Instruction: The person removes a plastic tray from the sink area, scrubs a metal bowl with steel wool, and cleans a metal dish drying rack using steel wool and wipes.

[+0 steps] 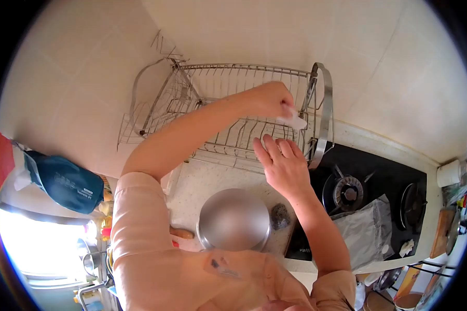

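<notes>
A two-tier wire dish rack point(325, 98) stands against the tiled wall. My left hand point(275, 99) reaches across from the left, over the rack toward its right end. It is closed on a small white cloth point(296, 121), which sticks out below the fingers near the rack's right end wires. Lower down, my right hand point(286, 168) is at the rack's front right, fingers stretched out and slightly spread, fingertips overlapping the front wires. It holds nothing that shows. The left forearm hides part of the rack's middle.
A round steel bowl point(234, 220) sits on the pale counter, a dark scouring pad point(280, 216) beside it. To the right is a black gas stove point(316, 179) with a clear plastic bag point(366, 228) lying on it. A blue bag point(67, 181) hangs at left.
</notes>
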Demonstrator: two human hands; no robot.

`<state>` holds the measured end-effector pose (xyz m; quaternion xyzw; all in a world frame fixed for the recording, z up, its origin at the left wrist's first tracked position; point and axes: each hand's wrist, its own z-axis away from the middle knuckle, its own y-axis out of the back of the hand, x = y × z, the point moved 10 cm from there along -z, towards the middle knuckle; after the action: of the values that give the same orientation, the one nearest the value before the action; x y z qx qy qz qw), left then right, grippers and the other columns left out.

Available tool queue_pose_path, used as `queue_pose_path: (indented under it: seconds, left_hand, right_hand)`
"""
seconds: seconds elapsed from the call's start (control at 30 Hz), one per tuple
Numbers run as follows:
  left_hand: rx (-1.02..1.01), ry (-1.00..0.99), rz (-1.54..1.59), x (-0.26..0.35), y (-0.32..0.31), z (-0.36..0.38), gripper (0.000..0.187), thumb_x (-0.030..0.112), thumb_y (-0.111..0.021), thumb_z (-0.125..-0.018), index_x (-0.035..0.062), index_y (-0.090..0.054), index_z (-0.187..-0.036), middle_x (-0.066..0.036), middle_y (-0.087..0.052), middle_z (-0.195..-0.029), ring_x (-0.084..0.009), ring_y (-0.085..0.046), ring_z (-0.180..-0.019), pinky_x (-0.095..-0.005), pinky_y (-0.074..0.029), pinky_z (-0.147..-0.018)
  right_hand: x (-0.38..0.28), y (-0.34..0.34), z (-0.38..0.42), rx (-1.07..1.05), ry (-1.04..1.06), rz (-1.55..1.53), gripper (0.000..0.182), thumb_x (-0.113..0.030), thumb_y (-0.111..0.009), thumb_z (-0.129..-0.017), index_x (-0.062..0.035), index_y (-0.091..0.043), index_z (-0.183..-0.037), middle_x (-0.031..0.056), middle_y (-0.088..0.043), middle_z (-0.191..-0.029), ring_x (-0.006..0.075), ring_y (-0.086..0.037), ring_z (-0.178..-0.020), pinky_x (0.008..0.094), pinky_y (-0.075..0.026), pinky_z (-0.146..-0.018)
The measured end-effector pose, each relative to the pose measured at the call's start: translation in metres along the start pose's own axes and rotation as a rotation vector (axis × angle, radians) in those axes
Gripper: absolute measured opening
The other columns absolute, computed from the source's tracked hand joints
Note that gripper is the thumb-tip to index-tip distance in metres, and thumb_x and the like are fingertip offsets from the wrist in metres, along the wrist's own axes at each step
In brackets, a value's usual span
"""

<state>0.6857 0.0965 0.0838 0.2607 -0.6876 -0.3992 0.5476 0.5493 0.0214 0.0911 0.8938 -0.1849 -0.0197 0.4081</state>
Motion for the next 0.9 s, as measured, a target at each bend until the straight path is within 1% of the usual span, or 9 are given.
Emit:
queue_pose_path:
  seconds: [0.03, 0.13, 0.23, 0.33, 0.43, 0.5, 0.73, 0.8, 0.9]
  left_hand:
    - [0.166, -0.021, 0.039, -0.008, 0.011, 0.002, 0.011, 0.01, -0.064, -0.067, -0.0003, -0.062, -0.069, -0.015, -0.055, -0.059, -0.0272, -0.053, -0.055, -0.0373, -0.044, -0.056]
    - [0.158, -0.099, -0.124, -0.004, -0.024, 0.02, 0.014, 0.011, -0.066, -0.073, -0.0003, -0.064, -0.081, -0.014, -0.061, -0.075, -0.0251, -0.058, -0.069, -0.0328, -0.045, -0.064]
    - [-0.195, 0.078, -0.007, -0.002, -0.033, 0.023, 0.015, 0.011, -0.066, -0.073, 0.0005, -0.065, -0.084, -0.012, -0.063, -0.078, -0.0217, -0.059, -0.071, -0.0319, -0.045, -0.064]
    - [-0.318, 0.124, 0.179, 0.028, -0.003, 0.04, 0.018, 0.013, -0.067, -0.073, 0.0014, -0.065, -0.087, -0.01, -0.064, -0.079, -0.0173, -0.058, -0.071, -0.0311, -0.045, -0.063]
    - [0.065, 0.257, 0.364, 0.009, 0.029, 0.042, 0.02, 0.015, -0.068, -0.073, 0.0014, -0.066, -0.088, -0.009, -0.062, -0.076, -0.0135, -0.056, -0.07, -0.029, -0.045, -0.063]
    - [0.08, 0.279, 0.277, 0.013, 0.015, 0.038, 0.021, 0.017, -0.067, -0.074, 0.0018, -0.066, -0.088, -0.011, -0.062, -0.078, -0.0167, -0.058, -0.072, -0.03, -0.046, -0.065]
    - [0.044, 0.074, -0.032, 0.034, -0.036, 0.033, 0.015, 0.013, -0.063, -0.077, 0.0052, -0.066, -0.089, -0.014, -0.062, -0.088, -0.031, -0.058, -0.084, -0.0364, -0.046, -0.07]
    - [0.144, -0.03, -0.006, 0.054, -0.026, 0.05, 0.015, 0.01, -0.063, -0.077, 0.0056, -0.065, -0.091, -0.014, -0.061, -0.089, -0.0292, -0.059, -0.083, -0.0354, -0.046, -0.068]
    - [0.264, -0.044, 0.136, 0.064, -0.009, 0.075, 0.017, 0.009, -0.064, -0.077, 0.0053, -0.064, -0.093, -0.011, -0.061, -0.087, -0.0222, -0.058, -0.078, -0.0319, -0.046, -0.066]
  right_hand:
    - [0.001, 0.0, 0.001, -0.002, -0.008, -0.002, 0.035, -0.01, -0.058, -0.069, -0.0125, -0.056, -0.104, 0.0, -0.054, -0.1, 0.015, -0.051, -0.082, 0.0283, -0.044, -0.076]
    - [-0.001, 0.002, -0.001, 0.013, 0.004, -0.01, 0.033, -0.01, -0.059, -0.069, -0.0115, -0.056, -0.103, 0.0001, -0.054, -0.101, 0.0152, -0.052, -0.083, 0.0284, -0.045, -0.076]
    - [-0.003, 0.008, 0.002, 0.069, 0.032, -0.035, 0.032, -0.01, -0.059, -0.069, -0.0106, -0.056, -0.101, 0.001, -0.054, -0.103, 0.0159, -0.052, -0.087, 0.029, -0.045, -0.077]
    - [-0.008, 0.016, 0.01, 0.169, 0.14, -0.137, 0.03, -0.012, -0.059, -0.07, -0.0104, -0.054, -0.1, 0.0024, -0.052, -0.104, 0.0174, -0.052, -0.091, 0.0302, -0.045, -0.08]
    - [-0.01, 0.021, 0.022, 0.235, 0.237, -0.207, 0.024, -0.011, -0.062, -0.068, -0.0094, -0.055, -0.091, 0.0026, -0.052, -0.103, 0.0181, -0.053, -0.092, 0.0302, -0.046, -0.081]
    - [-0.015, 0.019, 0.023, 0.203, 0.266, -0.175, 0.021, -0.01, -0.063, -0.067, -0.0084, -0.056, -0.086, 0.0031, -0.052, -0.103, 0.0187, -0.053, -0.093, 0.03, -0.046, -0.082]
    - [-0.005, 0.013, 0.031, 0.124, 0.025, -0.334, 0.018, -0.008, -0.062, -0.068, -0.0062, -0.057, -0.085, 0.0036, -0.055, -0.101, 0.0213, -0.053, -0.096, 0.0334, -0.048, -0.08]
    - [-0.004, 0.013, 0.032, 0.132, -0.004, -0.389, 0.018, -0.007, -0.061, -0.069, -0.0056, -0.057, -0.086, 0.0049, -0.056, -0.102, 0.023, -0.054, -0.096, 0.0344, -0.048, -0.078]
    - [0.02, -0.005, 0.038, -0.017, -0.359, -0.621, 0.018, -0.003, -0.061, -0.069, -0.0046, -0.056, -0.086, 0.0078, -0.056, -0.105, 0.0264, -0.056, -0.094, 0.0349, -0.049, -0.076]
